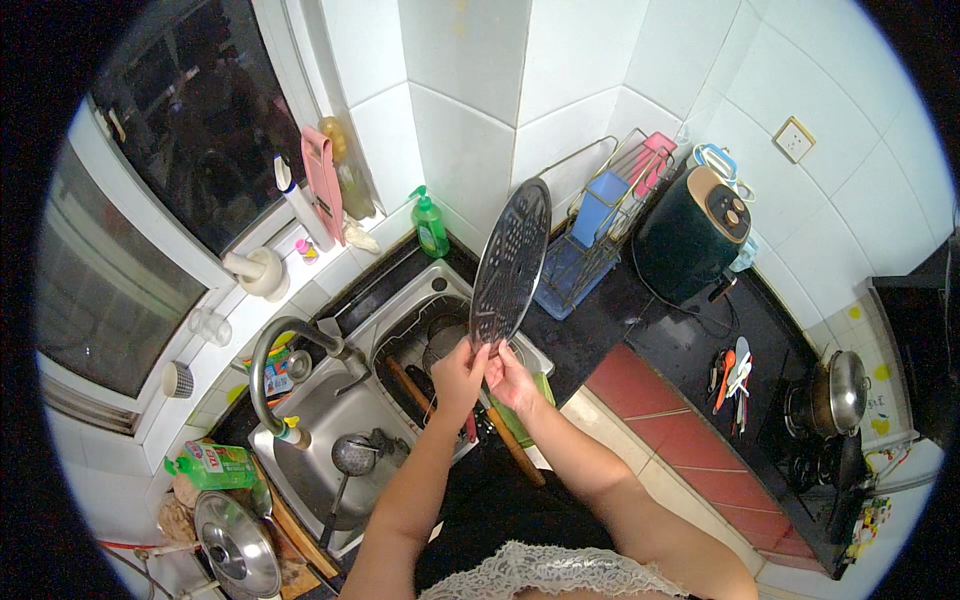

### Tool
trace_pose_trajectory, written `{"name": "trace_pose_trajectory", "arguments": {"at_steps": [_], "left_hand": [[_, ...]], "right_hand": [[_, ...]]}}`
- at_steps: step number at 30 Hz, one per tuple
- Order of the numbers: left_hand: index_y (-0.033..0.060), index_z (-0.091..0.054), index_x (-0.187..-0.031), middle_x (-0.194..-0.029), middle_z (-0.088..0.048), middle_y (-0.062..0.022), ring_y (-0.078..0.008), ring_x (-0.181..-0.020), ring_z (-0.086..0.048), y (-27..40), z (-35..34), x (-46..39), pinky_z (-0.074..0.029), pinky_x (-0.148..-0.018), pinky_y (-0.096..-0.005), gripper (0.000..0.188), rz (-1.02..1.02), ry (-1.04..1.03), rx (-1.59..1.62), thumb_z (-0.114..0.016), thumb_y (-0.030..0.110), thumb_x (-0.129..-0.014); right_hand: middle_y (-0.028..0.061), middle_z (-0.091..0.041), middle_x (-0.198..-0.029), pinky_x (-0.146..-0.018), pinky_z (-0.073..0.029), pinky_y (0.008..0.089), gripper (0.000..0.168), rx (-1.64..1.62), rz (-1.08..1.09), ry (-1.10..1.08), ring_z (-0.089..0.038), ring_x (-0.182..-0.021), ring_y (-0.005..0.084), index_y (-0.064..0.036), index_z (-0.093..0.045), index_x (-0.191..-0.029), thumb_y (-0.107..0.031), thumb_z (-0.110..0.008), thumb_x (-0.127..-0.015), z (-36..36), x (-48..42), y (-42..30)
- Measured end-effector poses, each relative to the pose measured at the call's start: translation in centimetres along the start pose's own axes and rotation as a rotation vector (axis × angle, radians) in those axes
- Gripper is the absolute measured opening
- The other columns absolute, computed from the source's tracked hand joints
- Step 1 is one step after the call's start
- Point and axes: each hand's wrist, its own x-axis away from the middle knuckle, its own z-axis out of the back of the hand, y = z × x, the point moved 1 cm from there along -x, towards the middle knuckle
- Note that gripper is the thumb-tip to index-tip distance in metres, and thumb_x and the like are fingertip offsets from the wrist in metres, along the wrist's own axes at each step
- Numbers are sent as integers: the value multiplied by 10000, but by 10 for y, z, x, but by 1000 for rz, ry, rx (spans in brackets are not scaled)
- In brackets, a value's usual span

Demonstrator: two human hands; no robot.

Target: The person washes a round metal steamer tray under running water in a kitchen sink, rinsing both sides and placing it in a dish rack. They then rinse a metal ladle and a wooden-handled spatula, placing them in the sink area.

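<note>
A round, dark perforated metal steamer plate (512,259) stands tilted nearly on edge above the sink's right bowl. My left hand (459,381) grips its lower rim, and my right hand (513,375) holds the same rim from the other side. Under my hands, the right bowl of the steel double sink (360,341) has a wire rack, a dark pan (448,341) and wooden-handled utensils, partly covered by my hands and the plate. The left bowl holds a long-handled perforated skimmer (354,454) beside a dark scrubber (391,444). Over it arches the faucet (264,352).
Right of the plate stand a wire drying rack (577,262) and a dark green air fryer (686,232). Spoons (731,375) lie on the black counter before a lidded pot (846,390). A soap pump (430,225) stands behind the sink; a glass lid (236,544) is at lower left.
</note>
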Motion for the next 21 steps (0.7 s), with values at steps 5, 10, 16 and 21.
{"name": "trace_pose_trajectory", "arguments": {"at_steps": [5,10,16,21], "left_hand": [[6,-602,-971,-718,-649,-84,-68,-611,-555,-15,1,30,-429,-550,-244,193,73,-18,64,-589,148,-842],[30,-611,-979,-692,-636,-70,-74,-586,-547,-39,7,59,-426,-535,-250,187,96,-10,53,-595,152,-839],[27,-607,-832,-614,-576,-155,-270,-540,-587,-52,11,71,-419,-493,-336,169,30,-49,51,-611,195,-811],[20,-626,-882,-605,-591,-87,-113,-509,-531,-39,14,66,-420,-492,-276,157,17,-111,10,-622,162,-815]], "right_hand": [[62,-601,-1068,-879,-475,295,221,66,-17,53,-581,-984,179,-101,-501,-1049,-267,-495,-902,55,0,13],[56,-602,-1063,-870,-478,293,226,115,-34,152,-582,-976,176,-112,-501,-1061,-277,-486,-908,55,20,30],[55,-598,-1073,-868,-476,293,274,163,-20,135,-580,-975,176,-108,-506,-1098,-310,-438,-927,54,32,40],[60,-594,-1079,-870,-475,295,278,154,2,163,-578,-976,171,-92,-516,-1089,-306,-438,-928,63,34,38]]}}
